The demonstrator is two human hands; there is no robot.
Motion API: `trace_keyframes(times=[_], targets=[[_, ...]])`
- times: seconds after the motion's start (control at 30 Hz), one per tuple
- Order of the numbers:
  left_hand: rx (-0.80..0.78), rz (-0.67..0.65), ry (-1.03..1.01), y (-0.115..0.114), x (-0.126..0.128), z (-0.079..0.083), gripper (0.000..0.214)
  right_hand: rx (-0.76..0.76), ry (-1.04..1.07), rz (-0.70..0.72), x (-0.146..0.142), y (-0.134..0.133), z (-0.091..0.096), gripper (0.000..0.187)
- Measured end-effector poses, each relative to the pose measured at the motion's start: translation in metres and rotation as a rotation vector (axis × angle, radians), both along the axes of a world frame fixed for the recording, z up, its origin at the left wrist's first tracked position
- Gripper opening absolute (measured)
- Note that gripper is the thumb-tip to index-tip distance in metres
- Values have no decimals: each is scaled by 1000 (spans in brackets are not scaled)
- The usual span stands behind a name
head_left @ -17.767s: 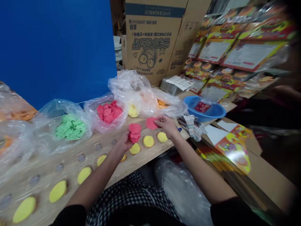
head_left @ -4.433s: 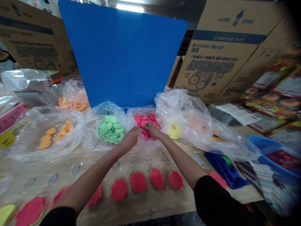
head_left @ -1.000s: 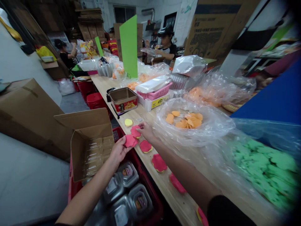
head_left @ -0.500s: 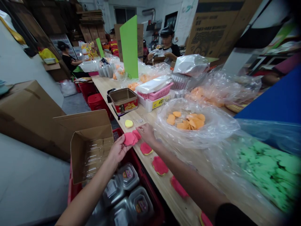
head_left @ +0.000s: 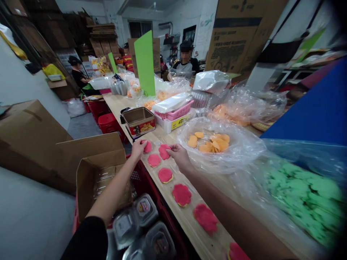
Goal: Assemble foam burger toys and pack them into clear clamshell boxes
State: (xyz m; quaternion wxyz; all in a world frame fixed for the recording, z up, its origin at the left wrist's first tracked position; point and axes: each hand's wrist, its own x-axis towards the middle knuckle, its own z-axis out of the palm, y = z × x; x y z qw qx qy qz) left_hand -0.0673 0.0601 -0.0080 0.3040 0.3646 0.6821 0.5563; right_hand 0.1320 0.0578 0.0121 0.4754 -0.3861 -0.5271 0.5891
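Nearest the tin (head_left: 138, 121), my left hand (head_left: 138, 149) now pinches a red piece (head_left: 148, 147) where bare yellow showed, seemingly completing the row (head_left: 181, 195), while my right hand (head_left: 180, 156) grips a red flower (head_left: 164, 151).

One left arm (head_left: 116, 185), extended forward, slanting inward. One left hand (head_left: 137, 148), back uppermost, fingers (head_left: 142, 143) bent, grip unclear from here. One right arm (head_left: 230, 213), reaching forward, angled inward from right. One right hand (head_left: 181, 156), fingertips (head_left: 170, 150) pinched. Hands near each other, apart, roughly level.
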Motion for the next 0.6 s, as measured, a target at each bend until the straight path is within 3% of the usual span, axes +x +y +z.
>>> trace_keyframes(times=[0.1, 0.2, 0.4, 0.6], targets=[[-48, 38, 164, 26, -15, -4, 22, 28, 0, 19, 18, 0, 3, 22], [-100, 52, 346, 36, -23, -9, 19, 26, -9, 24, 34, -1, 4, 23], [-184, 30, 711, 27, -22, -8, 15, 30, -37, 18, 58, -9, 8, 24], [-240, 99, 955, 15, -17, -9, 26, 33, -20, 18, 85, -18, 21, 27]])
